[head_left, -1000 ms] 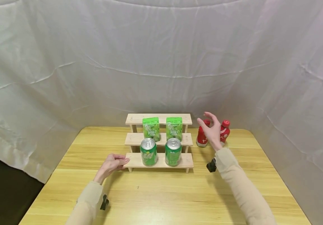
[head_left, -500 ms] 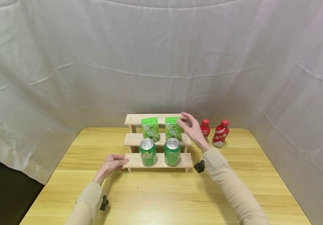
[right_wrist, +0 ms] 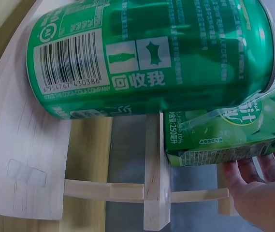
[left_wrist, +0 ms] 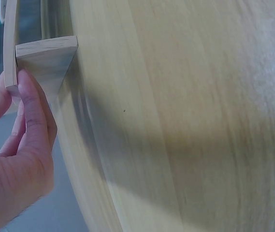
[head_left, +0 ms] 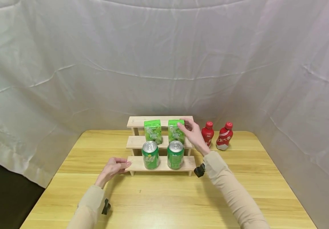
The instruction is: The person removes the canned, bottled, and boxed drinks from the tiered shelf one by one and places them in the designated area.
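A three-step wooden display stand (head_left: 137, 163) stands on the table. My left hand (head_left: 113, 168) pinches the left end of its lowest step, with the thumb over the board (left_wrist: 10, 53) and fingers beneath. My right hand (head_left: 195, 135) is at the right green juice box (head_left: 174, 131) on the middle step, thumb over its front and fingers behind its right edge. In the right wrist view, the fingers (right_wrist: 251, 169) lie along the side of this box (right_wrist: 214, 153). A second juice box (head_left: 153, 131) stands to its left. Two green soda cans (head_left: 151, 158) stand upright on the lowest step.
Two red bottles (head_left: 224, 136) stand on the table right of the stand, beyond the right hand. A pale cloth (head_left: 164, 57) hangs behind and at both sides of the wooden table (head_left: 164, 200). The right soda can (right_wrist: 147, 58) is close before the right wrist camera.
My right hand has moved left from above the red bottles to the right juice box, its fingers closing in at the box's edge. The left hand stays on the stand.
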Available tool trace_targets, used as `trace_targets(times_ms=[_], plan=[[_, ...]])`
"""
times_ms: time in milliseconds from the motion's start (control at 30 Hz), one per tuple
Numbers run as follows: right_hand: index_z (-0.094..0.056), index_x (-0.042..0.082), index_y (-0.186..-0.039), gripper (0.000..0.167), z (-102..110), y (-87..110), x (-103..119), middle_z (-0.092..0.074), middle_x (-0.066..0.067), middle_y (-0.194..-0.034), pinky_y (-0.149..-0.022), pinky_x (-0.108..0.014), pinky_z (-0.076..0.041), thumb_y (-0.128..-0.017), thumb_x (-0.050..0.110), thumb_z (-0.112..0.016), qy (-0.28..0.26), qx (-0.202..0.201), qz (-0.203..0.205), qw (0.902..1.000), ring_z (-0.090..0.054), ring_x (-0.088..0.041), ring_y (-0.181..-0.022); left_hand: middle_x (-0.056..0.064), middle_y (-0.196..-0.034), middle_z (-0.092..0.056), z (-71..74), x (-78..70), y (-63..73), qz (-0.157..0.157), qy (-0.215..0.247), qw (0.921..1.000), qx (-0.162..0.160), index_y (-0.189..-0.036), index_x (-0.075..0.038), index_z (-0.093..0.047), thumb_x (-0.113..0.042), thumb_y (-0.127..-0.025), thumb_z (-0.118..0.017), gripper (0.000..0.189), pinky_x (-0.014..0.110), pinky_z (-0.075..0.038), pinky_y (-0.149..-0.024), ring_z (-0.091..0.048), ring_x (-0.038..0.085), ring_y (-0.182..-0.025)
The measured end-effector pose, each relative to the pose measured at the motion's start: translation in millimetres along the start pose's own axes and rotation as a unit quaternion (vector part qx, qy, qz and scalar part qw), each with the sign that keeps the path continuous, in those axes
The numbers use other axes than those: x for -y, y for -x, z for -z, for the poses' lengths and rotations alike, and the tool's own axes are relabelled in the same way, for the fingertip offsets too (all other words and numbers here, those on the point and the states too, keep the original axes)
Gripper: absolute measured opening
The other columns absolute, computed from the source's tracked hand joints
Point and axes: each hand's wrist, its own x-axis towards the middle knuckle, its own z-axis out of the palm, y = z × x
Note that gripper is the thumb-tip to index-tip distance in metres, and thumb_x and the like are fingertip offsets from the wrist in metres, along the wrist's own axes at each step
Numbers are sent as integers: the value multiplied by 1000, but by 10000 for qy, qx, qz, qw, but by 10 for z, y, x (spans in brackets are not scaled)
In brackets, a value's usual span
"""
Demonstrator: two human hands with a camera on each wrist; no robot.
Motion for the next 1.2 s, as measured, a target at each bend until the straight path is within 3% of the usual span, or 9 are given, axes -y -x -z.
trace_targets(times_ms=[300, 667, 767, 900, 1000, 1100, 1200], plan=[[-53, 3, -138, 42, -34, 12, 8, -59, -22, -133, -106, -41, -50, -102, 22, -61, -89, -82, 69, 9999, -58, -34, -126, 6, -95, -71, 4, -8, 8, -15, -40, 10000, 21, -127, 23, -50, -7, -95, -67, 47, 19, -60, -71, -65, 8, -77], [-53, -1, -137, 41, 84, 107, 56, -58, -24, -136, -112, -45, -46, -101, 17, -61, -214, -431, 198, 9986, -54, -35, -131, 4, -92, -71, 3, -3, 2, 24, -104, 9999, -24, -125, 22, -52, -7, -95, -66, 44, 17, -59, -68, -64, 7, -75], [-52, -1, -139, 44, 161, 158, 67, -58, -24, -135, -109, -36, -48, -101, 18, -62, -161, -527, 299, 9980, -55, -30, -128, 5, -93, -71, -1, -1, -2, 27, -109, 9999, -30, -126, 22, -52, -7, -95, -66, 45, 17, -59, -68, -64, 7, -76], [-53, -1, -138, 42, 278, 236, 42, -59, -23, -131, -93, -16, -49, -101, 18, -61, -14, -703, 602, 9957, -57, -11, -115, 7, -95, -71, -8, -5, 5, 17, -112, 9999, -42, -126, 22, -52, -8, -95, -67, 45, 18, -59, -69, -64, 8, -77], [-54, -1, -136, 40, 382, 294, 21, -60, -22, -129, -84, -9, -49, -101, 18, -61, 19, -846, 757, 9935, -56, -2, -106, 7, -95, -71, -9, -6, 7, 17, -102, 9999, -50, -126, 22, -51, -8, -95, -67, 46, 18, -60, -70, -64, 8, -78], [-55, -2, -135, 40, 506, 349, -1, -63, -13, -122, -83, -9, -50, -100, 18, -62, -2, -979, 783, 9921, -57, 0, -105, 8, -95, -71, -8, -3, 4, 27, -97, 9999, -72, -126, 22, -52, -8, -95, -67, 45, 18, -59, -70, -64, 8, -78], [-54, -4, -135, 41, 642, 396, -43, -63, 6, -114, -84, -9, -51, -100, 15, -62, -83, -1111, 821, 9904, -57, 1, -104, 8, -96, -71, -6, 1, 3, 21, -116, 9999, -81, -126, 22, -52, -8, -95, -67, 46, 18, -60, -70, -64, 8, -79]])
